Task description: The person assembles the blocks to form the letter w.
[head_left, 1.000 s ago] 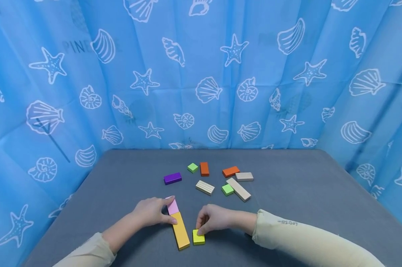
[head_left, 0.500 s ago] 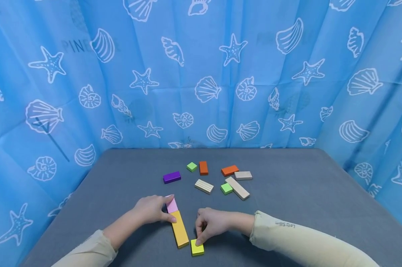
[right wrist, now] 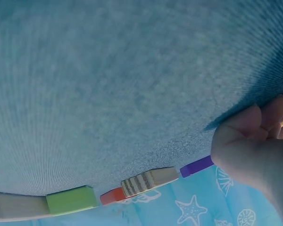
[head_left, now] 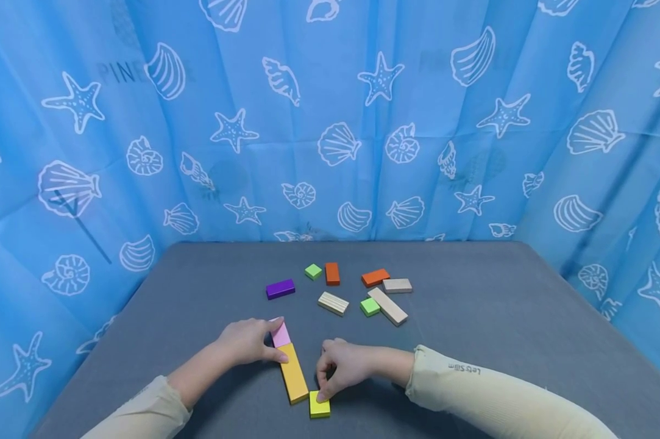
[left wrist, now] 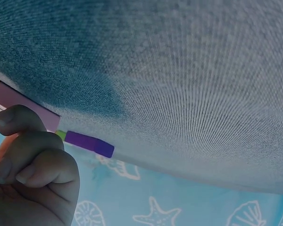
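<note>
My left hand holds the pink block and the long orange block, which lie end to end on the table. Its index finger lies at the pink block's far end, and its thumb touches the orange block near the seam. Close by, my right hand pinches a small yellow block, thumb on top, beside the orange block's near right corner. Whether those two touch is hard to tell. In the left wrist view, curled fingers overlap the pink block; the right wrist view hides the yellow block.
Farther back lie a purple block, two green blocks, two red-orange blocks, a striped block and two plain wooden blocks. A blue shell-patterned curtain hangs behind the grey table.
My right hand has slid the yellow block nearer to me, then slightly left toward the orange block's near end. The left hand has kept its place on the pink and orange blocks.
</note>
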Available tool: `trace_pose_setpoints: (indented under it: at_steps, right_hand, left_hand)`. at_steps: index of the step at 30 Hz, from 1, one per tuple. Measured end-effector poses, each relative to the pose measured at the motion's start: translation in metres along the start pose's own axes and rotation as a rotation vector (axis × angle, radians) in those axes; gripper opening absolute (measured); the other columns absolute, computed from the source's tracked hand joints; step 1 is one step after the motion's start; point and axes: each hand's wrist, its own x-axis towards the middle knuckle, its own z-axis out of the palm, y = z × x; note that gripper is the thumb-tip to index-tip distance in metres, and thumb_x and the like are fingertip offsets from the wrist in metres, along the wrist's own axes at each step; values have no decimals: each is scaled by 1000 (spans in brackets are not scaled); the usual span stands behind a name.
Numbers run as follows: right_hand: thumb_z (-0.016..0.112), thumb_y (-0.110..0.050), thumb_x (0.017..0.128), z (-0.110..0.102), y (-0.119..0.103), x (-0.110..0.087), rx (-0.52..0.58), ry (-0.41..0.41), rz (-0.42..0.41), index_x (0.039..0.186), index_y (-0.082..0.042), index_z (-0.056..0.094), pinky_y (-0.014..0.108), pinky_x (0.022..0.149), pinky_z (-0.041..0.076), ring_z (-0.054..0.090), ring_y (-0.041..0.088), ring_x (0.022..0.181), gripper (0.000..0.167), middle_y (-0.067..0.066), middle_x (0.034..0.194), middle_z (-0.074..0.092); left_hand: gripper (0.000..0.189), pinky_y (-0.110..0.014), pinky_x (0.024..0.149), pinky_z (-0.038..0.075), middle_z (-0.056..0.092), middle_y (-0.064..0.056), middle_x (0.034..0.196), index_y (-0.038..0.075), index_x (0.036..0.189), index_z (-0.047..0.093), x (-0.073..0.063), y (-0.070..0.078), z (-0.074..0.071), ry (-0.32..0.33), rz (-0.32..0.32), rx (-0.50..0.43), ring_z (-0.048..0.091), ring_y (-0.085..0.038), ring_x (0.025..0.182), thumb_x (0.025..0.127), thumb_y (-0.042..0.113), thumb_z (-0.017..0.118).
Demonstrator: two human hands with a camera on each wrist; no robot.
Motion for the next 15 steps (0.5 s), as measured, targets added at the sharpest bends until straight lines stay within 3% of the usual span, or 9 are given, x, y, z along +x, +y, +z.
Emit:
trace_pose_setpoints:
  at_steps: [10,15]
  right_hand:
    - [75,-52,79,0,0,1,6,10,-5,76,-34,71,31,69,34,42,12,92,19,-9,94,50]
    - [74,-54,79,0,1,1,-2,3,11,77,-34,71,32,68,35,43,13,93,20,-9,95,51]
  left_hand:
    - [88,-39,67,47,62,-12,128,16,143,52,0,0,-2,-12,-4,7,62,-26,99,71,60,77]
    - [88,-39,67,47,62,-12,128,16,143,51,0,0,-2,-13,-2,11,62,-26,99,71,60,77]
